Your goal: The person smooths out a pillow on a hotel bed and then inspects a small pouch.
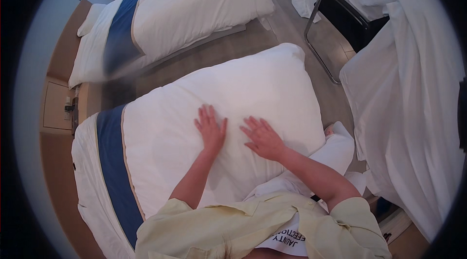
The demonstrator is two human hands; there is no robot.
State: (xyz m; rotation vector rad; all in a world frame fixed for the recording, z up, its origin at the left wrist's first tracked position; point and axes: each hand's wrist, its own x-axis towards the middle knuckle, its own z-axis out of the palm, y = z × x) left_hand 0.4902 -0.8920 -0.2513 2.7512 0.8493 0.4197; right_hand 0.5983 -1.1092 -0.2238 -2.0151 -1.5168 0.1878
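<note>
Both my hands lie palm down on the white duvet [175,127] of the nearer bed. My left hand [211,129], fingers spread, rests near the middle of the duvet. To its right is my right hand [264,138], also flat with the fingers apart. Neither holds anything. Across the bed at the left runs a blue band with a tan edge [113,157], out of reach of both hands. The duvet's surface is mostly smooth, with soft creases near my left forearm.
A second bed with a white duvet [204,0] stands beyond a strip of floor [175,54]. A black folding chair [343,18] and long white curtains [401,87] are at the right. A wooden headboard [54,171] lines the left wall.
</note>
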